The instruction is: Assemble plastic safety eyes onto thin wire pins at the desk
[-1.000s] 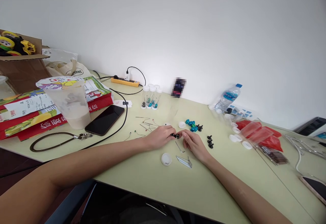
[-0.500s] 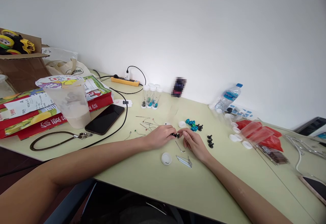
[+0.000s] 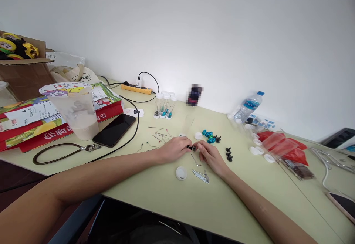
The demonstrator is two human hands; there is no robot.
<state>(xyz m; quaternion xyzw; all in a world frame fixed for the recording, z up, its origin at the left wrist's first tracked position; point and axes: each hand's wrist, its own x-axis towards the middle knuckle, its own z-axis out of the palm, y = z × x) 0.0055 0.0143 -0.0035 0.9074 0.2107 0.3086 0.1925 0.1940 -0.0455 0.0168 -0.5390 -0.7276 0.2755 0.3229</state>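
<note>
Head cam: we've got a small black flanged piece [image 3: 190, 148] up between both hands, just over the middle of the bench [image 3: 166, 194]. Our L hand [image 3: 175, 149] has its fingers closed narrow on it; our R hand [image 3: 210, 155] has thumb & index nearly together at the piece's R end, but we can't tell if they're pinching it or only touching.

Just below the hands: one loose L-shaped hex key [image 3: 195, 160], a row of hex keys [image 3: 200, 176], plus an upturned white cap [image 3: 181, 173] w/ tiny bits inside, too small to ID. Bent wires [image 3: 161, 135] w/ coloured ends lie beyond our L hand.

Progress, our est.: partway. Done, seemingly: the group of white-capped clear tubes [image 3: 163, 107] standing upright at the back, w/ blue or black bits at the bottom of the front ones. Left, apparently: the one in hand, loose blue pieces [image 3: 208, 135] & loose black pieces [image 3: 229, 154] R of the hands. More clear tubes [image 3: 280, 144] lie on red plastic [image 3: 301, 155] far R, near spare white caps [image 3: 257, 150].

Further out: water btl [image 3: 249, 105] R, phone [image 3: 114, 130] & drink cup [image 3: 83, 124] L.
</note>
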